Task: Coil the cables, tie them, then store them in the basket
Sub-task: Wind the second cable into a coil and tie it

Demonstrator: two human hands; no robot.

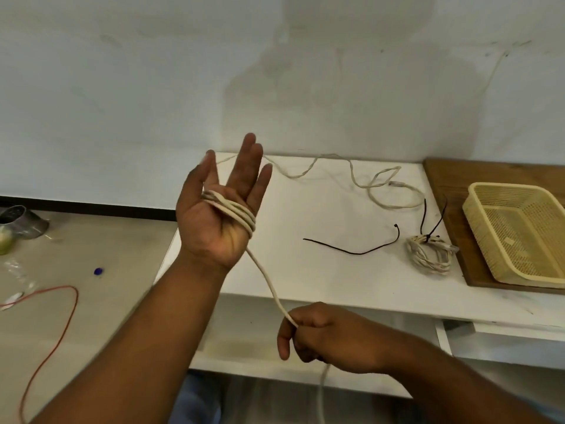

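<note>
My left hand (pixel 214 215) is raised palm-up over the table's left edge, fingers spread, with several loops of white cable (pixel 237 214) wound around the palm. From the loops the cable runs down to my right hand (pixel 318 335), which is closed on it below the table's front edge. The cable's loose length (pixel 360 182) trails across the back of the white table (pixel 321 276). A coiled white cable bundle (pixel 429 254), tied with a black zip tie, lies near the table's right side. A loose black zip tie (pixel 354 250) lies mid-table. The yellow plastic basket (pixel 477 218) sits at right.
The basket rests on a wooden board (pixel 443 179) at the table's right end. On the floor at left lie a red wire (pixel 52 335), a metal container (pixel 21 221) and a small blue cap (pixel 97 271). A pale wall stands behind.
</note>
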